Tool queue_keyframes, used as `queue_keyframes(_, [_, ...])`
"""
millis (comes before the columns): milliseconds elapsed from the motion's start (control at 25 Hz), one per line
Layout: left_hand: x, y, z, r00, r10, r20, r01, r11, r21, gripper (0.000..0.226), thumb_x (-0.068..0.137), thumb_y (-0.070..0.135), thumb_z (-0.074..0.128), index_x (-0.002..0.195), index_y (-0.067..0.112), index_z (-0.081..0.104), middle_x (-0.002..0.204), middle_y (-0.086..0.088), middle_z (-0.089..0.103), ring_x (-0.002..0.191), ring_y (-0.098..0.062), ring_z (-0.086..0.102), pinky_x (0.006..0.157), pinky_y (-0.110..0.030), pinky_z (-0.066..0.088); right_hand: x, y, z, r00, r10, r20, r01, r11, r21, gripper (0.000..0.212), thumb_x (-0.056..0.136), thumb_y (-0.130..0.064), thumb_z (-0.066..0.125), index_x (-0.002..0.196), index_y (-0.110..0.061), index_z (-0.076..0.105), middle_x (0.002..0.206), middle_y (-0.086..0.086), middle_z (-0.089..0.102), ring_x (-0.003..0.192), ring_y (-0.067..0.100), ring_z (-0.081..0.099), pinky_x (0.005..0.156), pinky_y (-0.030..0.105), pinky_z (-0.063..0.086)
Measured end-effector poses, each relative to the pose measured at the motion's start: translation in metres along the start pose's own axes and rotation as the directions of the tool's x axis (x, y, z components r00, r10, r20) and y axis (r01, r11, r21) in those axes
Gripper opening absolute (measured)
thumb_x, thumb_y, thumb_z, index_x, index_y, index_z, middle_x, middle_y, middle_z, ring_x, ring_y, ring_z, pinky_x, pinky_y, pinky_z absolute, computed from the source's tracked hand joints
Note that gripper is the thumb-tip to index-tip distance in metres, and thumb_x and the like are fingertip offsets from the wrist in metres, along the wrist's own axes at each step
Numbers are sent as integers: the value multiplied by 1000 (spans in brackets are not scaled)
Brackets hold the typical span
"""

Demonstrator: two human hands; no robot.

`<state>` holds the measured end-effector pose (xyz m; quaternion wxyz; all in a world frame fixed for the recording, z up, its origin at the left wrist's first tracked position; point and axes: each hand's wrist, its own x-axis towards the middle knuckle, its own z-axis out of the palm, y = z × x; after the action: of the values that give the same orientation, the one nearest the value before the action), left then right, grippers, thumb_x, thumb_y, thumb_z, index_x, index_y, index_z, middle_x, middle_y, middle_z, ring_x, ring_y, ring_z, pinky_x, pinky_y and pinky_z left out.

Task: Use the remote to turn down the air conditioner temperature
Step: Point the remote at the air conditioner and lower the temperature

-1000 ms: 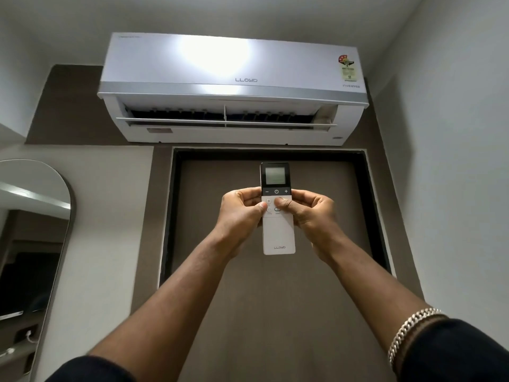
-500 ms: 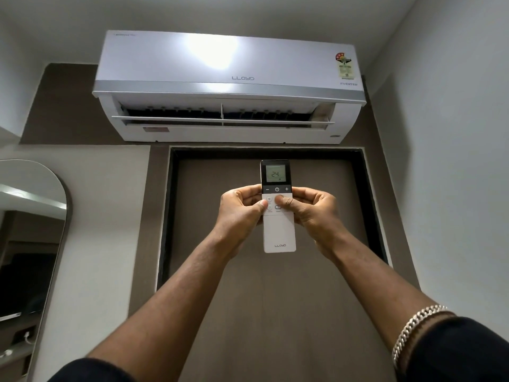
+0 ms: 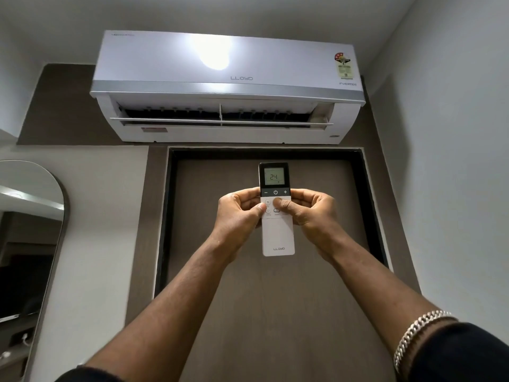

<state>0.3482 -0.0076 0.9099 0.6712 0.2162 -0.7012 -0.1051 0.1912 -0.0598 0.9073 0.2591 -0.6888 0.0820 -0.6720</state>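
Note:
A slim white remote [image 3: 277, 238] with a black top stands upright in front of me, held between both hands. Its small screen reads 24, above a row with minus, power and plus keys. My left hand [image 3: 239, 219] grips its left edge, thumb resting on the lower left buttons. My right hand [image 3: 311, 213] grips the right edge, thumb lying over the white buttons just under the power key. High on the wall hangs the white air conditioner [image 3: 225, 86], its front flap open.
A brown door [image 3: 275, 312] in a dark frame fills the wall behind the remote. An arched mirror [image 3: 27, 244] hangs at the left. A grey wall [image 3: 454, 188] runs close on the right. A metal chain bracelet [image 3: 418, 332] circles my right wrist.
The remote's screen was blank one second ago and shows 24 since half a second ago. Hands and remote have barely moved; the view has tilted slightly.

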Motion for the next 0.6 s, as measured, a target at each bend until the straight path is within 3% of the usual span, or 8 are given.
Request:
queue_keyframes(200, [0,-2,-1,999,-34,-1,34,999,-24,24,86,6,63,105,21,63,99,1,74,92,-16,73,75,-33,61,0,0,-3,1000,4,15,-4,1000,3,43,75,-20,79,113,-4,65,104,9,76,87,17,76,65,22,60])
queue_keyframes(400, [-1,-3,-2,999,-41,22,42,999,-28,24,86,3,62,103,19,65,82,9,77,82,-10,74,66,-25,60,-3,3,-4,1000,14,14,-14,1000,3,46,75,-21,79,115,-4,65,108,11,75,91,20,76,69,24,60])
queue_keyframes(600, [2,-1,0,998,-53,26,54,998,-34,25,86,4,62,109,14,63,95,0,74,86,-13,74,70,-28,61,-1,1,-5,1000,4,2,-4,1000,4,47,76,-20,79,116,-2,64,109,12,75,92,21,75,68,23,60])
